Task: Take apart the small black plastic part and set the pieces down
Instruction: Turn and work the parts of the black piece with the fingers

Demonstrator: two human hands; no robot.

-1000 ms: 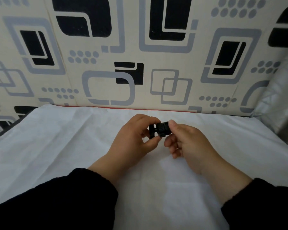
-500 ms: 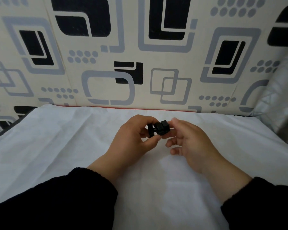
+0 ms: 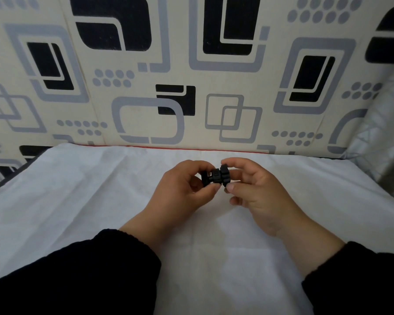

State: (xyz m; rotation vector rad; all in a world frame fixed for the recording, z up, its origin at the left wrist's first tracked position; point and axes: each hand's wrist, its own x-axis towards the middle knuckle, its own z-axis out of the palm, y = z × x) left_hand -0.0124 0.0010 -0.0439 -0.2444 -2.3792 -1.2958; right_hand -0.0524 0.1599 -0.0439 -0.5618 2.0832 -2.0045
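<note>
Since the earlier frame the right hand [image 3: 257, 189] has closed back onto the black plastic part [image 3: 216, 177], thumb and forefinger pinching its right end. The left hand [image 3: 180, 196] pinches the left end. Part held above the white cloth [image 3: 77, 201], still assembled.

Table [image 3: 328, 189] under creased white sheet [image 3: 89, 201]

Above the white cloth [image 3: 100, 201], the left hand [image 3: 180, 196] and right hand [image 3: 259, 196] pinch opposite ends of the small black plastic part [image 3: 216, 177].
</note>
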